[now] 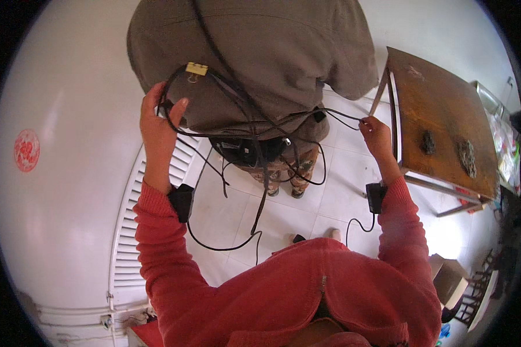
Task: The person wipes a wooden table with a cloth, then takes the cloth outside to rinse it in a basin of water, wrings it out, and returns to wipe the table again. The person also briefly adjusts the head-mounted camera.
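Observation:
A person in a brown jacket [272, 52] stands right in front of me, back turned. Loops of black cable [260, 168] hang across that back and dangle below it. A yellow binder clip [197, 69] sits on the jacket, at the top of one loop. My left hand [161, 124] is curled around the left side of the looped cable, thumb and fingers bent. Out to the right, my right hand [377, 137] pinches a stretch of the cable between thumb and fingertips, pulling it away from the person's side. A black waist pouch [235, 151] rests at the person's lower back, behind the cables.
A brown wooden table [446, 115] stands at the right, with two dark clumps [467, 158] on it. A white slatted radiator [133, 231] runs along the left wall. Black boxes [182, 203] with cables are on both my wrists. A cardboard box [448, 280] is at lower right.

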